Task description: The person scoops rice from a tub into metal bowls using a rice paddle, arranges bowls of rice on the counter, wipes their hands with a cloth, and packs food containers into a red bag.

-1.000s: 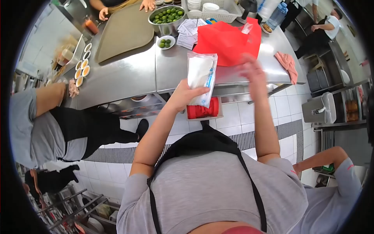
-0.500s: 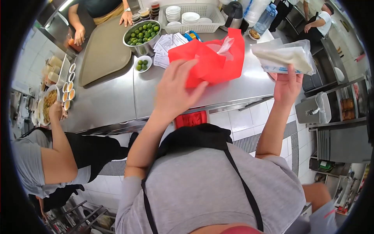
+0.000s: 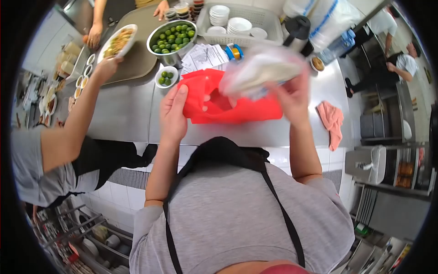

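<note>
A red bag (image 3: 203, 105) lies on the steel counter in front of me, its mouth spread. My left hand (image 3: 172, 114) is closed on its left edge, thumb on top. Over the right part of the bag, my right hand (image 3: 294, 100) grips a clear plastic packet (image 3: 260, 77) with something pale and flat inside. Motion smears the packet, and it hides part of the bag's opening. Just beyond my left hand stands a small white bowl (image 3: 160, 84) with a few green limes.
Behind the bag are a metal bowl of limes (image 3: 173, 39), paper slips (image 3: 205, 58), a blue tape dispenser (image 3: 234, 51) and a basket of white dishes (image 3: 269, 20). A pink cloth (image 3: 331, 121) lies right. At left, a co-worker's arm (image 3: 82, 100) holds a noodle plate (image 3: 121, 41) over a tray (image 3: 141, 64).
My left hand has taken hold of the bag's left edge. My right hand has brought the packet leftward over the bag. The co-worker's plate has moved up over the tray.
</note>
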### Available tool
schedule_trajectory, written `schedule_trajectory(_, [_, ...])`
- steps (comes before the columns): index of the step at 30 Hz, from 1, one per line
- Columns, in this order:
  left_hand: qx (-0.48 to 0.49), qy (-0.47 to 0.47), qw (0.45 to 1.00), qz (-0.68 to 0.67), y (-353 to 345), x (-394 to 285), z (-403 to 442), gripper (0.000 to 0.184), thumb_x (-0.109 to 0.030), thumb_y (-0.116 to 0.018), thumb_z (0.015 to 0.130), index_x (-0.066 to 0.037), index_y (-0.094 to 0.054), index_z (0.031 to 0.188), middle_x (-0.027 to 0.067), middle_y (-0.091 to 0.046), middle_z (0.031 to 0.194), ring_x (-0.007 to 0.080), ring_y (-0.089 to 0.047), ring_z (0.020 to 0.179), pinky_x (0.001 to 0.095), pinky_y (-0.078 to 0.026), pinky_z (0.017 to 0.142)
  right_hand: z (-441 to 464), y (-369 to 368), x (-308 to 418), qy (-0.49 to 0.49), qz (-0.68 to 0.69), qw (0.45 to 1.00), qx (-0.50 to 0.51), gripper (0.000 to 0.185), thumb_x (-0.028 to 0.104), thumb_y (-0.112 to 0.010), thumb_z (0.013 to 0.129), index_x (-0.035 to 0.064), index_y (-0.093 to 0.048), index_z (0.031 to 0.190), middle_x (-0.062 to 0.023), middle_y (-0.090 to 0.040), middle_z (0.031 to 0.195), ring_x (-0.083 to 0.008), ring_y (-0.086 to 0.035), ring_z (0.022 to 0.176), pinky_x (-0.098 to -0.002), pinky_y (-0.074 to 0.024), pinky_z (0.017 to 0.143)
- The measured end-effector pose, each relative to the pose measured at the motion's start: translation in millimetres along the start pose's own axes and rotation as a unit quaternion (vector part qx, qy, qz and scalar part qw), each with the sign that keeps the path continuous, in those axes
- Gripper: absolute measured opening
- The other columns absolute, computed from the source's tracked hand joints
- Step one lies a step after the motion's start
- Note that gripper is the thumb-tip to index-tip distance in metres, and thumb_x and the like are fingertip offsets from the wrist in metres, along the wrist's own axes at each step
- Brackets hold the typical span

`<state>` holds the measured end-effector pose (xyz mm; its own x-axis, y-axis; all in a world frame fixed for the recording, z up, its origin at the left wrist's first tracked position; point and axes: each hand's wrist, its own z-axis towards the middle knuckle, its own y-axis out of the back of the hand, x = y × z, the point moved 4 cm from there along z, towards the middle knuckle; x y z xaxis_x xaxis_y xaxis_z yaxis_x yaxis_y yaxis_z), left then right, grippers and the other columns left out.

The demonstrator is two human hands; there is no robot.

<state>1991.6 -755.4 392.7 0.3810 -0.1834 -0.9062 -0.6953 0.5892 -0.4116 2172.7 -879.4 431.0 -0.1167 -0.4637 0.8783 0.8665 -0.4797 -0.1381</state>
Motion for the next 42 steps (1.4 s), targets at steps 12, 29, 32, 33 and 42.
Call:
schedule_trajectory(12, [0.001, -0.163, 0.940, 0.298, -20.5, -10.5, -10.8, 0.018, -0.012, -0.045, 0.087, 0.002, -0.055, 0.089, 0.0127, -0.055, 0.067, 0.0103, -0.048, 0.059, 0.0267, -0.040, 0.056, -54.3, -29.9, -69.9, -0.105, -0.506, 0.616, 0.595, 0.052, 0.025, -0.052, 0.078, 0.0113, -0.037, 0.126, -0.0175, -0.057, 0.091, -0.0316, -0.056, 0.082, -0.0388, -0.0440, 0.072])
schedule_trajectory(29, [0.004, -0.208, 0.935, 0.288, -11.6, -8.9, -23.9, 0.024, -0.009, -0.055, 0.079, 0.002, -0.056, 0.100, 0.0136, -0.061, 0.081, 0.0170, -0.058, 0.069, 0.0277, -0.045, 0.064, 54.6, -19.9, 38.5, 0.202, -0.513, 0.745, 0.375, 0.029, 0.018, -0.063, 0.071, 0.0070, -0.057, 0.098, -0.0121, -0.058, 0.098, -0.0301, -0.057, 0.084, -0.0359, -0.0468, 0.073])
schedule_trajectory(32, [0.001, -0.191, 0.943, 0.272, -2.4, -3.5, -32.7, 0.025, -0.009, -0.056, 0.078, 0.002, -0.056, 0.100, 0.0144, -0.061, 0.083, 0.0174, -0.058, 0.072, 0.0277, -0.045, 0.066, 119.4, -26.1, 105.9, 0.325, -0.460, 0.801, 0.202, 0.020, 0.013, -0.065, 0.070, 0.0053, -0.060, 0.087, -0.0122, -0.059, 0.093, -0.0291, -0.057, 0.087, -0.0348, -0.0460, 0.076])
schedule_trajectory(33, [-0.009, -0.202, 0.934, 0.295, -0.4, -6.0, -35.1, 0.025, -0.009, -0.057, 0.077, 0.001, -0.056, 0.100, 0.0143, -0.061, 0.083, 0.0180, -0.059, 0.073, 0.0276, -0.045, 0.066, 138.1, -35.7, 131.8, 0.385, -0.505, 0.755, 0.164, 0.017, 0.011, -0.063, 0.071, 0.0046, -0.059, 0.086, -0.0121, -0.059, 0.091, -0.0283, -0.057, 0.087, -0.0352, -0.0462, 0.075])
schedule_trajectory(42, [-0.046, -0.142, 0.947, 0.284, 6.3, -8.1, -52.7, 0.025, -0.008, -0.057, 0.076, 0.001, -0.057, 0.100, 0.0137, -0.060, 0.080, 0.0198, -0.059, 0.069, 0.0269, -0.045, 0.064, 376.2, -137.1, 183.8, 0.398, -0.716, 0.568, 0.081, 0.020, 0.014, -0.050, 0.074, 0.0069, -0.064, 0.086, -0.0168, -0.055, 0.101, -0.0326, -0.051, 0.096, -0.0413, -0.0408, 0.085])
